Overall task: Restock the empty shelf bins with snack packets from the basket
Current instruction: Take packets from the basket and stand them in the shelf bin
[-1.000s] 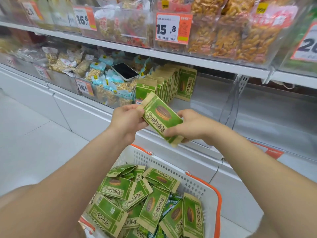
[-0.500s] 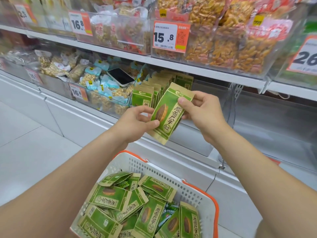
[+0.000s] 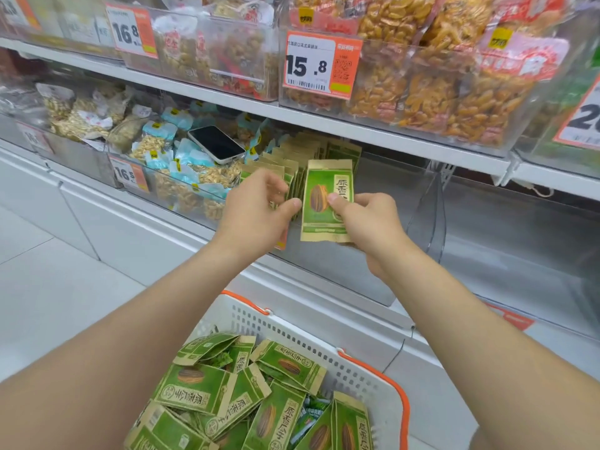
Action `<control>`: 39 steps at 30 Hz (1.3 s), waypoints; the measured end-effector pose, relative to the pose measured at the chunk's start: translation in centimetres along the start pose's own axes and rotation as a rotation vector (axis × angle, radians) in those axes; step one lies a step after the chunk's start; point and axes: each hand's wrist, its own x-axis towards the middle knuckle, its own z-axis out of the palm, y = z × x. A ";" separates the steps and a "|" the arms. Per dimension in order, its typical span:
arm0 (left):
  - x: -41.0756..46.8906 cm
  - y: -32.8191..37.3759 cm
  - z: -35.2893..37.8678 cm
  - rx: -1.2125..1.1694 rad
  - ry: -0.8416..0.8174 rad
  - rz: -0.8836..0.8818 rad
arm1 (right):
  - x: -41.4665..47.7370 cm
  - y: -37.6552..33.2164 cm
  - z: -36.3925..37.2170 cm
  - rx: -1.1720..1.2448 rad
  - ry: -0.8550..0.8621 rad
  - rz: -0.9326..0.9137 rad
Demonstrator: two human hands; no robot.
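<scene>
A green packet [image 3: 326,203] is being pinched upright by the right hand [image 3: 368,228] at the bin [image 3: 337,274], and is best being slid flush against the row [image 3: 311,151] being gripped by the left hand [image 3: 256,211].

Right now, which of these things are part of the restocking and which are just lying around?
In the job: held green packet in the right hand; left hand holding the shelved packets; basket and its loose packets.
Lying about: phone, blue snack bags, price tag.
</scene>
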 end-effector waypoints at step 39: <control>5.3 -3.4 3.6 0.612 0.088 0.442 | 11.7 0.6 4.1 -0.620 0.068 0.140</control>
